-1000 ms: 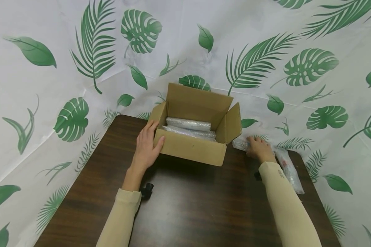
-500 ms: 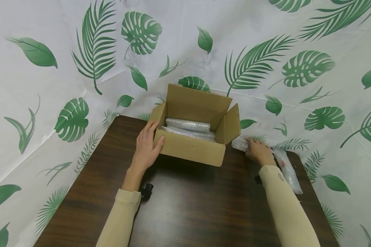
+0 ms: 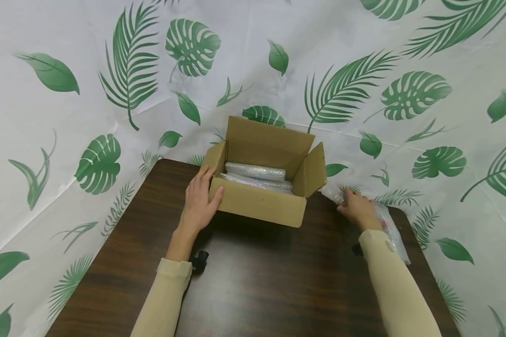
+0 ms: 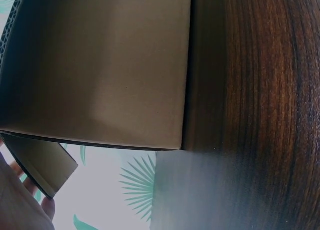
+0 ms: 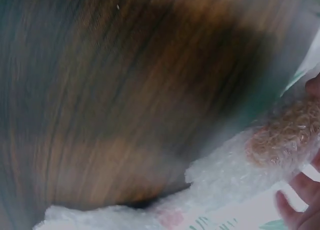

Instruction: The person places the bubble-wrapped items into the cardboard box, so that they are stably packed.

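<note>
An open cardboard box [image 3: 259,203] stands at the back of the table, its flaps raised. Several bubble-wrapped packages [image 3: 256,171] lie inside it. My left hand [image 3: 199,199] holds the box at its left flap, thumb on the near side; the left wrist view shows fingers round a flap [image 4: 47,167]. To the right of the box, my right hand [image 3: 357,208] grips a bubble-wrapped package [image 3: 332,192]. Something brownish shows through its wrap in the blurred right wrist view. Another bubble-wrapped package [image 3: 394,234], with reddish marks, lies beside my right wrist, partly hidden by the sleeve.
The dark wooden table [image 3: 261,281] ends near the second package on the right. A white sheet with green leaves [image 3: 253,56] hangs close behind the box and along both sides. Black camera mounts [image 3: 200,262] sit at the wrists.
The package in my right hand has tilted and come up slightly, and the right hand has shifted a little to the right. My left hand stays on the box.
</note>
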The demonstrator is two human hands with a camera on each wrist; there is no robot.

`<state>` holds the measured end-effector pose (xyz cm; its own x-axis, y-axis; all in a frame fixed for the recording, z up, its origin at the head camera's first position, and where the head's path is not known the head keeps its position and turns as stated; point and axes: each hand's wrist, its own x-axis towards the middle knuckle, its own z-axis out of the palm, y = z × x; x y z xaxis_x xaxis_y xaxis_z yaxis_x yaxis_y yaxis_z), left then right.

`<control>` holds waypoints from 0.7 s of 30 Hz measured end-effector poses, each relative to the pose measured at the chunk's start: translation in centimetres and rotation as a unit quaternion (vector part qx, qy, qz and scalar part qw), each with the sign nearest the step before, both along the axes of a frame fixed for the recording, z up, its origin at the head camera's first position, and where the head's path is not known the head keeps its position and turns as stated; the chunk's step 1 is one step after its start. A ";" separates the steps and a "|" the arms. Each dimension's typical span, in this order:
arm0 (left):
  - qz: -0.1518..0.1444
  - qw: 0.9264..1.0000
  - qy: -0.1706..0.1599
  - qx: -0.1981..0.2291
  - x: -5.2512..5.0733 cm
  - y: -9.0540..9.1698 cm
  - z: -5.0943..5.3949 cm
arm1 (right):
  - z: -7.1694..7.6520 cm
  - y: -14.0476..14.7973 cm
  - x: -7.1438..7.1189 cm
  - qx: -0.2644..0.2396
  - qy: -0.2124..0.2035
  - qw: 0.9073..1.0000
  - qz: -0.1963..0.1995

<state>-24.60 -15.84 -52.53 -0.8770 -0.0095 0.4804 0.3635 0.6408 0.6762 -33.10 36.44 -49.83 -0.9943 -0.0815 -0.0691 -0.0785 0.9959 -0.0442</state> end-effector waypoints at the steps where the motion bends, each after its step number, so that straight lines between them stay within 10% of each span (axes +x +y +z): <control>1: 0.000 1.000 0.000 0.000 0.0 0.0 0.0 | 0.2 0.0 -0.1 -0.002 0.001 1.000 -0.001; 21: 0.001 1.000 -0.002 0.002 0.1 0.0 -0.1 | 6.1 -0.1 -1.0 -0.073 0.019 0.997 -0.019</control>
